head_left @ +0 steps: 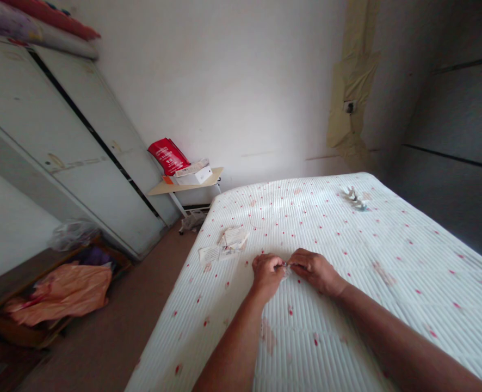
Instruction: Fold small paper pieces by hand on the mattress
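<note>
Both hands meet low over the middle of the white quilted mattress [290,348], fingertips almost touching. A small pale scrap [285,272], which looks like thin paper, is pinched between them; its kind is hard to make out. My left hand [266,274] grips its left side, thumb against curled fingers. On the other side my right hand [315,269] is closed the same way. Just left of my left hand lie several torn pieces of printed paper [233,238], overlapping in a loose heap. Farther off, small twisted whitish pieces [353,197] rest near the mattress's far right.
Beyond the mattress's far left corner stands a small table [163,188] with a red bag [168,155] and a white box [196,175]. A grey cabinet [102,190] lines the left wall. An orange plastic bag [65,291] lies on a low wooden unit at left.
</note>
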A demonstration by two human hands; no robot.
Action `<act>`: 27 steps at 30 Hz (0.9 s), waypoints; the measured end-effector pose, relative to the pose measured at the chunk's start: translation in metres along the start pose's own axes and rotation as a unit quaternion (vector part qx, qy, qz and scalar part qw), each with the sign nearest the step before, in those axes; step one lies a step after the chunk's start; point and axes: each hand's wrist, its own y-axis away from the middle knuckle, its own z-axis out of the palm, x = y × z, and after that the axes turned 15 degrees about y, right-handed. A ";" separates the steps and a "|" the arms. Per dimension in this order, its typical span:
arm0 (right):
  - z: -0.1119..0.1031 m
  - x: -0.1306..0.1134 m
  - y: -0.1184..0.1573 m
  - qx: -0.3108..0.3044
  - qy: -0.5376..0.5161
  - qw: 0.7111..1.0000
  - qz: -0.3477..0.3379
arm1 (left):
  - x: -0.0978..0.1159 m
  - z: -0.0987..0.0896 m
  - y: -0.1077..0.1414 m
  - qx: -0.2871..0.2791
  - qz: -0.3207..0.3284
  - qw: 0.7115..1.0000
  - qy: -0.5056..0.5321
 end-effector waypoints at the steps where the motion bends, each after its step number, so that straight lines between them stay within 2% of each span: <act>1: 0.000 -0.001 0.000 -0.001 0.008 1.000 0.001 | 0.000 0.000 0.000 -0.001 0.000 1.000 -0.001; 8: -0.001 0.004 0.000 -0.017 0.043 0.999 -0.019 | 0.000 0.000 0.000 -0.005 0.010 1.000 -0.001; 16: 0.003 0.005 0.002 0.011 0.107 0.991 -0.078 | -0.004 -0.001 -0.001 -0.017 0.018 1.000 0.000; 22: 0.007 0.005 0.002 0.039 0.185 0.975 -0.118 | -0.007 0.000 -0.002 -0.011 0.010 1.000 0.028; 27: 0.005 0.002 0.001 0.049 0.230 0.965 -0.119 | -0.003 -0.002 -0.001 -0.008 0.010 0.999 0.042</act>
